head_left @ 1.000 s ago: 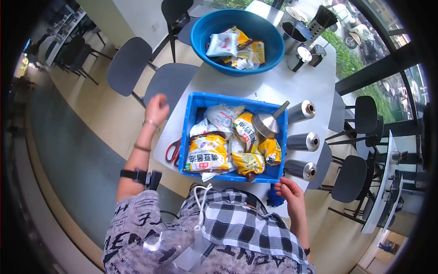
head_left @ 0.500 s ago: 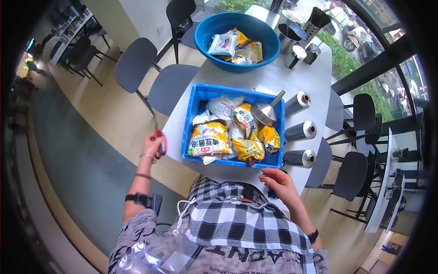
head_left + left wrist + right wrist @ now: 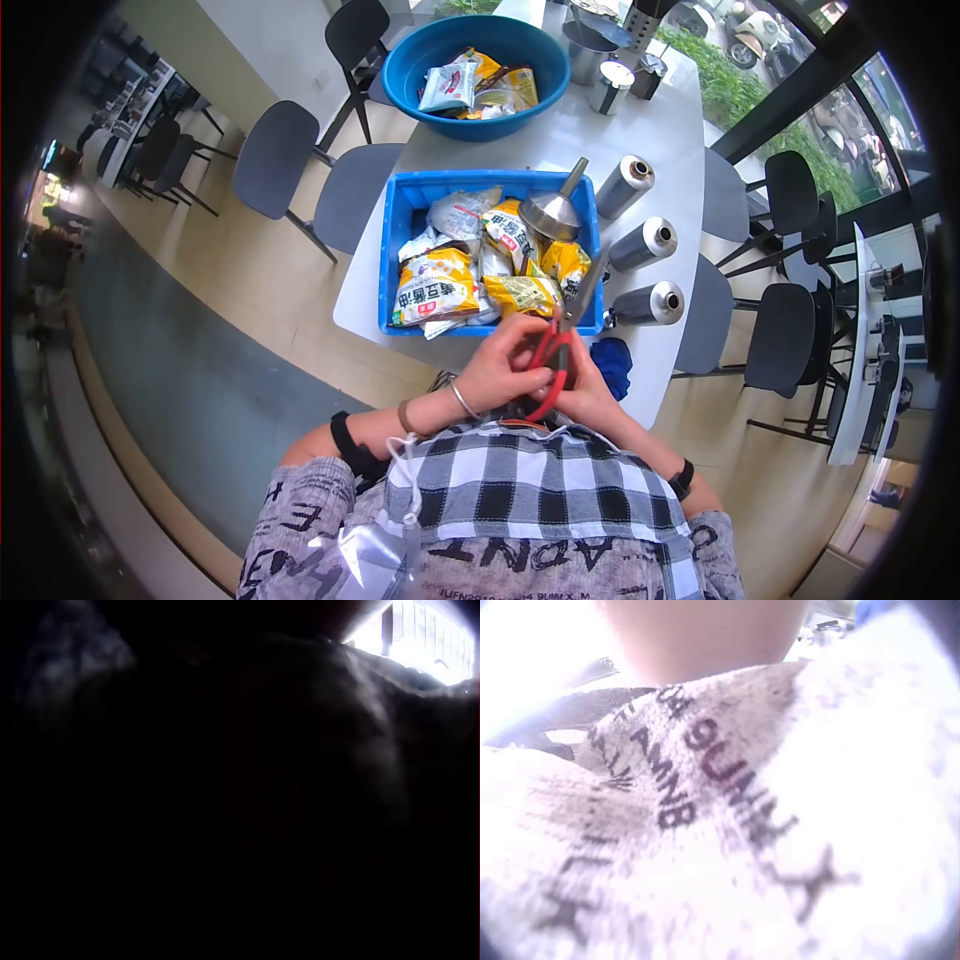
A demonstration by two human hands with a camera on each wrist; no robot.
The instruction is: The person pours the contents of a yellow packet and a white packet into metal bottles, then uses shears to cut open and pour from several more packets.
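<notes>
Okay, left hand point(image 3: 500, 365) and right hand point(image 3: 592, 395) both grip the scissors point(image 3: 565, 328); blades point(image 3: 586, 290) point forward, slightly right, toward the crate point(image 3: 598, 315).

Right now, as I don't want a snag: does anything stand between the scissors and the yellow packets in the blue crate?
Between the handles of the scissors and the nearest yellow packet runs the near rim of the blue crate; vertical clearance can't be judged. The metal funnel sits farther back, out of that line.
</notes>
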